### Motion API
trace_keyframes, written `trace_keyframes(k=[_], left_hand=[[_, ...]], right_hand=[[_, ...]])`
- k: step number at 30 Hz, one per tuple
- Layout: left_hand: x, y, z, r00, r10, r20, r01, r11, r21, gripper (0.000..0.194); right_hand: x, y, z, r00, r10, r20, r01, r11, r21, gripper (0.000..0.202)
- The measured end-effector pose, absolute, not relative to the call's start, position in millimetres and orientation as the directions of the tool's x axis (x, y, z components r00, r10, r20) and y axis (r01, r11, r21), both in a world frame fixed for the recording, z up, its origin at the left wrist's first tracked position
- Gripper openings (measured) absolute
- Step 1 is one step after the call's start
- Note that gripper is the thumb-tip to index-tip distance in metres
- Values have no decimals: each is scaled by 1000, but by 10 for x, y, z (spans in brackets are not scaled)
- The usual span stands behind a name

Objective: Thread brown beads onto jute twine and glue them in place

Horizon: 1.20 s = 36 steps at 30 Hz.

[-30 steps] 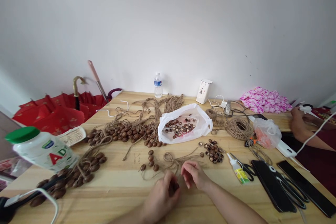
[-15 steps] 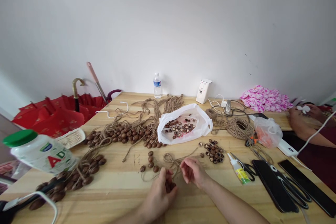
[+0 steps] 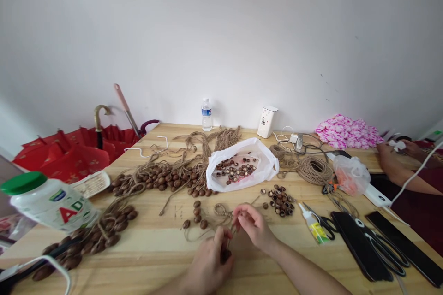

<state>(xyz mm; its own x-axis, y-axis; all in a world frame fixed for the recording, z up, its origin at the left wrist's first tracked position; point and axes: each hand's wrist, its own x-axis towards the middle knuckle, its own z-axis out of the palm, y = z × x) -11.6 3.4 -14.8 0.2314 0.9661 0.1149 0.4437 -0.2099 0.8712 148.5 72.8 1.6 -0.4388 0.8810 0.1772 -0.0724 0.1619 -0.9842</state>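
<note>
My left hand (image 3: 216,258) is closed round a brown nut shell low in the middle of the view, with thin twine coming from its fingertips. Just right of it, my right hand (image 3: 252,228) pinches the same twine. Beyond the hands a looped twine cord (image 3: 220,209) lies on the wood. Several loose brown nuts (image 3: 197,212) sit to the left of the loop. A pile of open half shells (image 3: 282,200) lies to the right. Behind stands a white plastic bag (image 3: 266,166) holding more half shells.
Strung nuts (image 3: 162,177) spread across the left. A white jar (image 3: 51,207) with green lid stands front left. To the right are a glue bottle (image 3: 316,228), scissors (image 3: 389,249), phones (image 3: 360,244) and a twine coil (image 3: 314,169). Another person's hands (image 3: 391,156) work at far right.
My right hand has moved slightly left and up, closer to my left hand, and its fingers have closed on the twine. The whole view has shifted slightly.
</note>
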Motion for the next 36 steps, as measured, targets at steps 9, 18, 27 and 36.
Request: trace_keyframes(k=[9,18,27,36], left_hand=[[-276,218,-82,186,982,28,714,-155,683,41],[-370,275,59,95,995,-19,940,-84,330,14],[-409,336,44,148,985,-85,983,-137,126,17],[-432,342,191,73,984,-164,967,-30,253,22]], right_hand=[[1346,1174,129,-776,567,275,435,798,-418,48],[1428,1303,23,-686,655,316,568,754,-330,46],[1486,1299,-105,-642,676,362,560,735,-382,43],[1490,1282,-124,-627,685,372,560,728,-396,43]])
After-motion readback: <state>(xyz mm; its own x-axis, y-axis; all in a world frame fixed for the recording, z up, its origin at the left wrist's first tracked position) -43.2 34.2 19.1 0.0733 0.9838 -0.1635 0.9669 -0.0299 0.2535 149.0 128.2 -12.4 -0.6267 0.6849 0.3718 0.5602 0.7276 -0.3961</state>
